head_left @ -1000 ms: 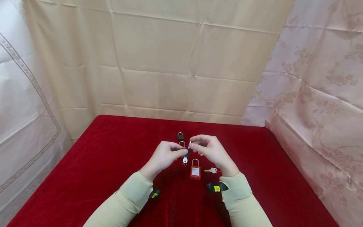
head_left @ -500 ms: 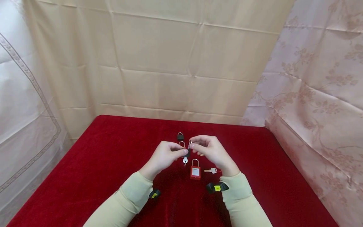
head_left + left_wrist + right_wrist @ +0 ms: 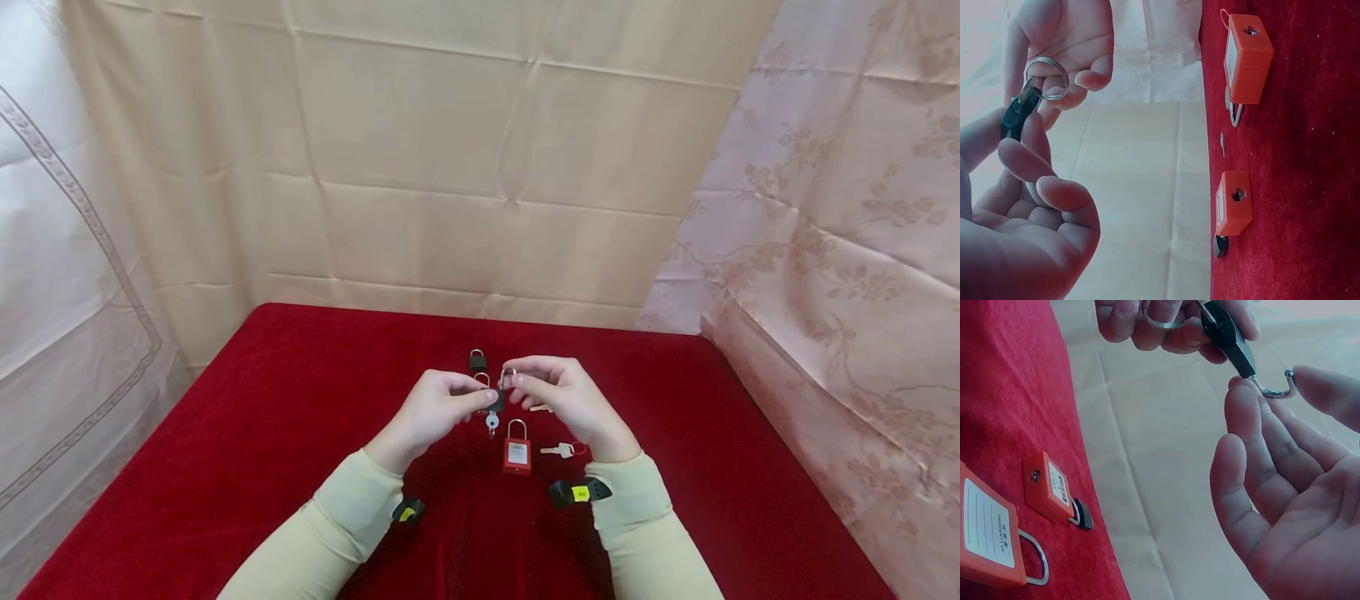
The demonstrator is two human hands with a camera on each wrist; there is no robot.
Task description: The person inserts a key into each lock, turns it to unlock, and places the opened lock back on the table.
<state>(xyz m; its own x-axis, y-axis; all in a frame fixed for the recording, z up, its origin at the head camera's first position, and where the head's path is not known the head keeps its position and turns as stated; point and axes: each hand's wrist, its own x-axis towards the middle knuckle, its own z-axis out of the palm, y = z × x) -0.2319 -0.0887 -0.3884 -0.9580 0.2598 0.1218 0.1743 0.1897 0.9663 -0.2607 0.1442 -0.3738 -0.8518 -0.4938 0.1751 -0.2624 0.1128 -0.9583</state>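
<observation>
My left hand [image 3: 438,412] grips the body of a small black padlock [image 3: 497,401] between thumb and fingers. A silver key [image 3: 492,422] stands in its bottom, and a metal key ring [image 3: 1048,60] hangs from the key. My right hand [image 3: 561,396] pinches the raised shackle [image 3: 1279,394]. The thumb is at the shackle's free end, which is out of the body; the index fingertip lies against the curve's other side. The padlock is held up above the table, in front of my chest.
A large red padlock [image 3: 517,456] lies nearest on the red cloth [image 3: 360,367]. Right of it is a key [image 3: 557,451] with a red loop. Farther back lie a smaller red padlock [image 3: 1047,487], partly behind my left hand, another black padlock [image 3: 477,362] and a brass-coloured key [image 3: 541,408].
My right hand has shifted slightly right. The shackle now shows wider, turned outward to the right, and the padlock body and hanging key have moved a little right.
</observation>
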